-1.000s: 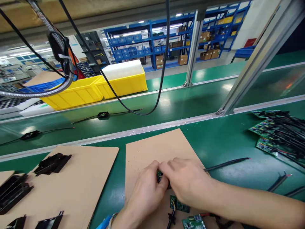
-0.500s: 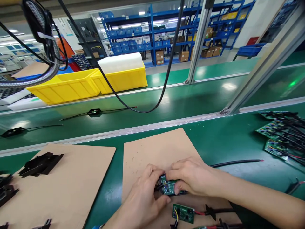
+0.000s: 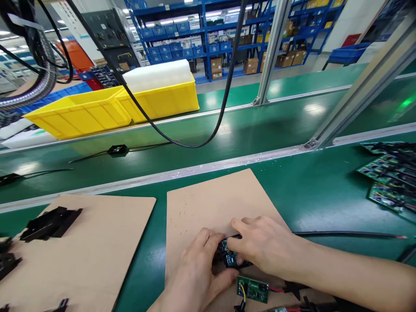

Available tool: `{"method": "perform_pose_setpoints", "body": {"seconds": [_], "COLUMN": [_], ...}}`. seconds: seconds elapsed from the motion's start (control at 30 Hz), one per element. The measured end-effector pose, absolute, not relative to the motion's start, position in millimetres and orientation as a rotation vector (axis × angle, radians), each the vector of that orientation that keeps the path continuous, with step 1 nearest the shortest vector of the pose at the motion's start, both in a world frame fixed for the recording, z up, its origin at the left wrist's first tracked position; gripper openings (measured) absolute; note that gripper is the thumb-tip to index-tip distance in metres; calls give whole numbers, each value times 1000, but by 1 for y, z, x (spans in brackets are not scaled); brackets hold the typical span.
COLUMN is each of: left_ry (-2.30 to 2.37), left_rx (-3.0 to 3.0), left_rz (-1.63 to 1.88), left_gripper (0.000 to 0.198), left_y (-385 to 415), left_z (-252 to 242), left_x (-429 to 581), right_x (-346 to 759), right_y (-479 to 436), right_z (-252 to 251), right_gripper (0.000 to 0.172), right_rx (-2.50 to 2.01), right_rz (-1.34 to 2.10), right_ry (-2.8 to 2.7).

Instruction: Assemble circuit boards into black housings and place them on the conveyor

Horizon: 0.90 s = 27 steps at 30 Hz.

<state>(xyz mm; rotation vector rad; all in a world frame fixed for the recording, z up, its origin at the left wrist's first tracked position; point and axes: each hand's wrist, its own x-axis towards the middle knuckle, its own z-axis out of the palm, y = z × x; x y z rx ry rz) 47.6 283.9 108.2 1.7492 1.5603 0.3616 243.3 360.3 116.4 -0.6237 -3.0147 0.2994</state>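
Between my hands, on the cardboard sheet (image 3: 195, 208), sits a green circuit board (image 3: 231, 256) in a black plastic housing, partly covered by my fingers. My left hand (image 3: 201, 264) grips the left side of the housing, thumb toward me and fingers at the far edge. Over its right part, my right hand (image 3: 260, 242) is closed with finger and thumb on the board. A black cable (image 3: 347, 234) extends to the right from behind my right wrist. Just nearer to me lies a second circuit board (image 3: 252, 289) with yellow and red wires.
Another cardboard sheet (image 3: 97, 234) on the left carries black plastic housings (image 3: 52, 223). Wired circuit boards (image 3: 386, 197) are piled at the right. Beyond a metal rail (image 3: 195, 171), a wired black unit (image 3: 117, 150) lies on the green surface. Yellow bins (image 3: 159, 99) stand behind, and a black cable (image 3: 224, 99) hangs down.
My right hand has shifted slightly over the board, its fingers more bent. The cable at the right now reaches further right. The whole view has tilted down a little.
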Motion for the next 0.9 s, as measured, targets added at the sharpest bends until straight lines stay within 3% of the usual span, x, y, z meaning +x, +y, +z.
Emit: {"method": "perform_pose_setpoints", "body": {"seconds": [0.23, 0.37, 0.6, 0.9], "left_ry": [1482, 1586, 1785, 1821], "left_rx": [1755, 1887, 2497, 2321], "left_rz": [385, 217, 82, -57], "left_gripper": [55, 24, 29, 30], "left_y": [285, 281, 268, 271], "left_z": [117, 122, 115, 112], "left_x": [33, 32, 53, 52], "right_x": [241, 240, 240, 244], "right_y": [363, 365, 367, 369], "right_z": [118, 116, 115, 109], "right_gripper": [11, 9, 12, 9], "right_rx": [-599, -589, -537, -563], "right_rz": [381, 491, 539, 541], "right_ry": [-3020, -3014, -2982, -2916]}}
